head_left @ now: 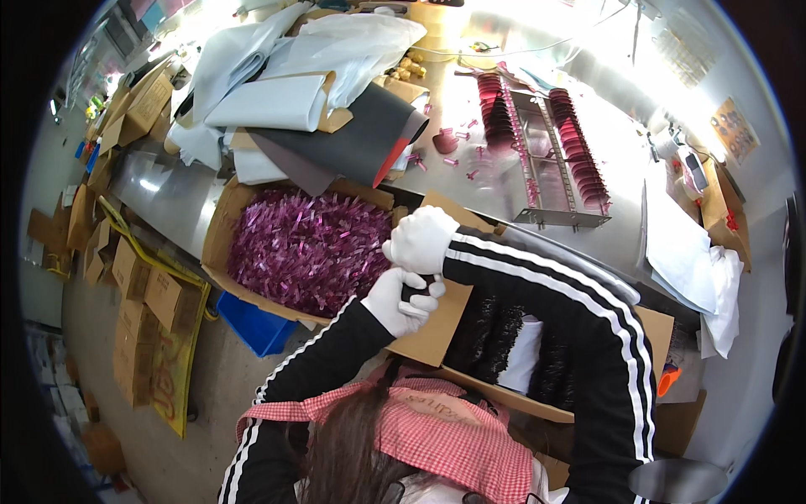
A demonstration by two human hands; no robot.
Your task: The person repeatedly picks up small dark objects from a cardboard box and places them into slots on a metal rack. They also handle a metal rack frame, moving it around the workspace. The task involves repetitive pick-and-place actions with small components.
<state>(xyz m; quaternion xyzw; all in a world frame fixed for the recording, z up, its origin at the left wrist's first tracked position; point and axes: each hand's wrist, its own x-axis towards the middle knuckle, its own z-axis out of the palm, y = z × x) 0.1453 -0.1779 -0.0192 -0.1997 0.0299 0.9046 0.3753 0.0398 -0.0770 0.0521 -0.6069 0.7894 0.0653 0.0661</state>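
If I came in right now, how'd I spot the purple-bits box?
Find the long metal table, then the heap of white and dark sheets on its left part. Just on the near side of that heap sits an open cardboard box. It is full of shiny purple bits, while the box to its right holds black things.

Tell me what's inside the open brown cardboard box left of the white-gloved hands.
A heap of small, shiny purple strips lies in the open brown cardboard box. Only the top layer shows; whatever lies beneath it, and the box's bottom, is covered.
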